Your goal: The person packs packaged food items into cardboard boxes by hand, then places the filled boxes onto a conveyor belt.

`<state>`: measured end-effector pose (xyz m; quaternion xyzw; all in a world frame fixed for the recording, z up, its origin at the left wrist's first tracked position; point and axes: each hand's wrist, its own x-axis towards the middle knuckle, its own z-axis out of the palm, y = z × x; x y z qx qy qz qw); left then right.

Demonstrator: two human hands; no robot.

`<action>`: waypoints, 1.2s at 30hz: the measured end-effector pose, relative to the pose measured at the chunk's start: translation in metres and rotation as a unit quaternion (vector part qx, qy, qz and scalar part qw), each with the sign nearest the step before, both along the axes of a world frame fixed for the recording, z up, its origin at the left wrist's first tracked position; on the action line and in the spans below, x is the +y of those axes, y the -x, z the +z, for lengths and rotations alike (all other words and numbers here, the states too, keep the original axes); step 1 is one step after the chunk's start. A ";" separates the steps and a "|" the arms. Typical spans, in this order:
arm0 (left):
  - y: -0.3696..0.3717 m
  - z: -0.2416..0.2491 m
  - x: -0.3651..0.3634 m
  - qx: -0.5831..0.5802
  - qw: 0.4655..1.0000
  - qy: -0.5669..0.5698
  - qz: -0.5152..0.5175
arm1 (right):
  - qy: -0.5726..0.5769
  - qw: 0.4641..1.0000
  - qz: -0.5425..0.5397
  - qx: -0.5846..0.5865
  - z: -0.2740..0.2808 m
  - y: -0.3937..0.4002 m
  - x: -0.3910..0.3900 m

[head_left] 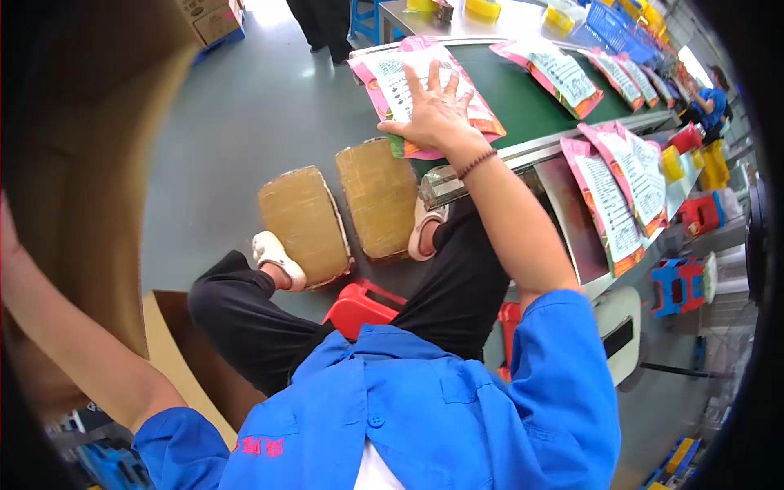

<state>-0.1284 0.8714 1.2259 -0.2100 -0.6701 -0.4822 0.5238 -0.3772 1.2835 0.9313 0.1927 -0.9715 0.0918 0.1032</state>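
Observation:
My right hand (pixel 437 114) lies with spread fingers on top of a pink pouch (pixel 392 77) with a white printed label, at the near end of the green conveyor belt (pixel 510 98). The pouch sticks out over the belt's end. Another pink pouch (pixel 555 75) lies farther along the belt, with several more behind it. At the far left edge my left arm reaches into shadow beside a large cardboard box (pixel 73 122). Only a sliver of my left hand (pixel 6 233) shows there, and its fingers are out of view.
Two more pouches (pixel 608 204) rest on a side ledge right of the belt. Two brown cardboard pads (pixel 302 220) lie on the floor by my feet. A red stool (pixel 359 310) is beneath me. A co-worker in blue (pixel 712 104) is at the far right.

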 end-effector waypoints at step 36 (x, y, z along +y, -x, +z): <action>0.129 -0.263 -0.049 -0.567 0.511 0.646 0.034 | -0.154 0.954 -0.241 0.089 -0.003 0.126 0.209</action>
